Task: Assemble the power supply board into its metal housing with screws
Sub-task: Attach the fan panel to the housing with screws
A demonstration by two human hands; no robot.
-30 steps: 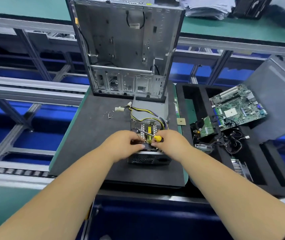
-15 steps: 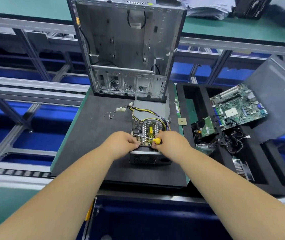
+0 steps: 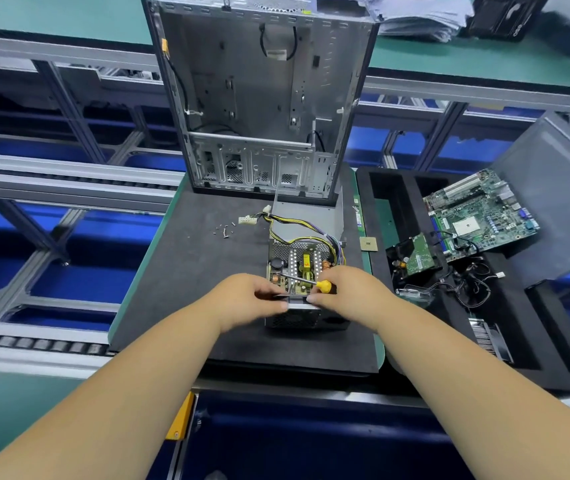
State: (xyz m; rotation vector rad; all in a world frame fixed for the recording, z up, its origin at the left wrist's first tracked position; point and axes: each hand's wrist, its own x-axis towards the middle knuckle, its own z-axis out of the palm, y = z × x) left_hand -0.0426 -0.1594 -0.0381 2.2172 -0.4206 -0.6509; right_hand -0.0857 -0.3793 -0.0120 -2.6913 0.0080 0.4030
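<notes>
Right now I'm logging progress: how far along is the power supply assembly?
Done: the board sits inside the metal housing. In hand: the right hand holds the screwdriver across the board while the left hand grips the housing's near edge. Left: loose screws lie unused on the mat.

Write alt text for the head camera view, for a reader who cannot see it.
Two bare hands work at the near edge of an open power supply housing on a black mat: the right hand grips a yellow-handled screwdriver, the left hand holds the housing rim. An empty computer case stands behind.
</notes>
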